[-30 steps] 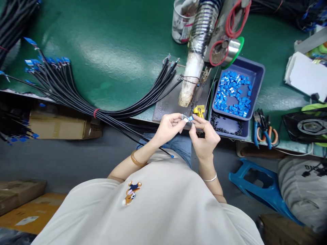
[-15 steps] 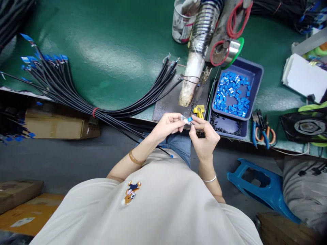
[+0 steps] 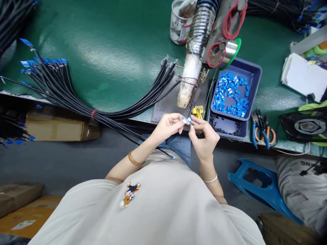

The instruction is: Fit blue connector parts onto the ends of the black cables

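Observation:
Just in front of the bench edge, my two hands meet over a small blue connector with a whitish, partly clear piece at its left end. My left hand is closed, its thumb and fingers pinching that whitish end. From the other side, my right hand comes up against the blue end with its fingertips closed. A thin, pale strand shows by the right fingertips; I cannot make out exactly what it is. A yellow block lies on the dark plate just beyond the hands.
Black cables tied with a red band lie to the left. A grey-blue tray holds blue connectors, above another with black bits. Pliers, a duct hose, a solder spool and a blue stool are around.
The view has shifted slightly. Both hands keep the same hold on the small blue connector, with barely any movement of the fingers.

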The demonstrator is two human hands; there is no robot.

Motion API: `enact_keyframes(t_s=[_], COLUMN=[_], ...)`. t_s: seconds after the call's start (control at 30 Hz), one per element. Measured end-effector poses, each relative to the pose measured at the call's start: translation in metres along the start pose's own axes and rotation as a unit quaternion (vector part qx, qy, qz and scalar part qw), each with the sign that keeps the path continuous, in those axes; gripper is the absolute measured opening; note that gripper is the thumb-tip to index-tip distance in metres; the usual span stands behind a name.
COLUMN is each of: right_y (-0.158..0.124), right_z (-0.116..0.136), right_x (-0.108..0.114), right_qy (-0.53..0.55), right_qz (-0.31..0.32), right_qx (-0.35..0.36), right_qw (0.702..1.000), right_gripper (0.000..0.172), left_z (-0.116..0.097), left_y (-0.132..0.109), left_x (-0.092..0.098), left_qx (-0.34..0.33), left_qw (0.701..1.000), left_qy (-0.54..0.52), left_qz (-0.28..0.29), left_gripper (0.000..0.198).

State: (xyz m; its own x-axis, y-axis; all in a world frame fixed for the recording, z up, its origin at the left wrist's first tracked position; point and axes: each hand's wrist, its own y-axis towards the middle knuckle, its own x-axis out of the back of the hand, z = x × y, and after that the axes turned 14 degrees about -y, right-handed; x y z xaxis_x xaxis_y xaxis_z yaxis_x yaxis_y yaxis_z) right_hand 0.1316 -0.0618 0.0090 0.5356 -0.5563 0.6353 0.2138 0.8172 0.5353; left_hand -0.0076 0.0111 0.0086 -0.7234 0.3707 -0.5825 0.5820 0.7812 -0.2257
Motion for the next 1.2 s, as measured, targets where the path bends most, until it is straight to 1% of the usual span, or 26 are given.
enact_keyframes(t_s=[0.23,0.37,0.57,0.7,0.8,0.97,1.2], right_y=[0.000,-0.001,-0.001,-0.001,0.000,0.002,0.005], right_z=[-0.002,-0.002,-0.003,-0.003,-0.003,-0.003,0.000], right_x=[-0.001,-0.002,-0.002,-0.003,-0.003,-0.004,-0.002], right_qy=[-0.009,-0.010,-0.009,-0.014,-0.016,-0.015,-0.021], right_qz=[-0.006,-0.010,-0.011,-0.016,-0.015,-0.016,-0.018], right_qx=[0.012,0.006,0.007,0.015,0.015,0.013,0.025], right_qw=[1.000,1.000,1.000,1.000,1.000,1.000,0.999], right_gripper=[0.012,0.011,0.012,0.013,0.011,0.011,0.012], left_z=[0.008,0.008,0.005,0.005,0.005,0.003,-0.001], left_y=[0.001,0.000,-0.001,0.001,0.002,0.005,0.005], left_x=[-0.001,-0.002,-0.003,-0.002,-0.002,-0.004,-0.007], left_qx=[-0.071,-0.089,-0.078,-0.054,-0.040,-0.046,-0.049], left_qw=[0.995,0.992,0.995,0.998,0.999,0.998,0.998], left_qy=[0.075,0.090,0.060,0.031,0.026,0.028,0.024], left_qz=[-0.004,-0.013,-0.012,0.001,-0.002,-0.017,-0.016], left_gripper=[0.029,0.025,0.027,0.030,0.032,0.030,0.026])
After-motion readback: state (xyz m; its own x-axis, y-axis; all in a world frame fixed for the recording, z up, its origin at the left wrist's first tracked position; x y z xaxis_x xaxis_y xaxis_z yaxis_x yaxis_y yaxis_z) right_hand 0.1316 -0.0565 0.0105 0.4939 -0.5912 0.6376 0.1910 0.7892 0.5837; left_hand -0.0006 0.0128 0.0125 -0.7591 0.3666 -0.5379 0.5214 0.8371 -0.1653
